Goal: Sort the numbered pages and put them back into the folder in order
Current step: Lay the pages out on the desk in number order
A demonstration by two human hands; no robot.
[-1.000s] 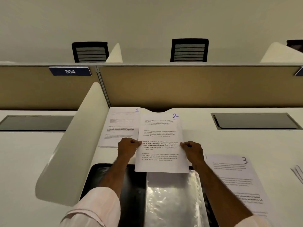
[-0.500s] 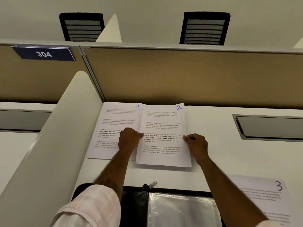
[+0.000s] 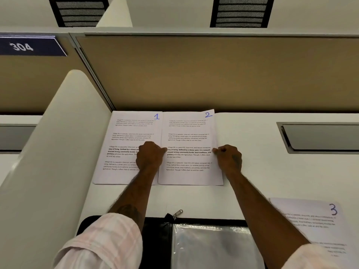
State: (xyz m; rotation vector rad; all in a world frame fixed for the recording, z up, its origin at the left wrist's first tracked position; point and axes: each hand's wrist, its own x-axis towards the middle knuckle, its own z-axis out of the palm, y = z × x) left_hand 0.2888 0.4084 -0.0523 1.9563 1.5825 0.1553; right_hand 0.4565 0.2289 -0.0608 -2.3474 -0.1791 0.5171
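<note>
Forearms stretched forward, both fists knuckles-up. My left hand (image 3: 149, 156) and right hand (image 3: 229, 158) pinch page 2 (image 3: 188, 140) at its side edges, flat on the white desk (image 3: 252, 171), touching page 1 (image 3: 128, 136). Tan partition (image 3: 194, 74) behind. Black folder (image 3: 155, 239) open nearest me; page 3 (image 3: 314, 220) to its right.

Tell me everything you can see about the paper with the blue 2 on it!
Page 2 is a white sheet with four blocks of black print, some lines bold, and a blue handwritten, underlined 2 in its top right corner. It lies nearly flat on the white desk, top edge at the tan partition, that corner curling up. Its left edge meets page 1. The left hand pinches its left edge and the right hand its right edge, midway up.
</note>
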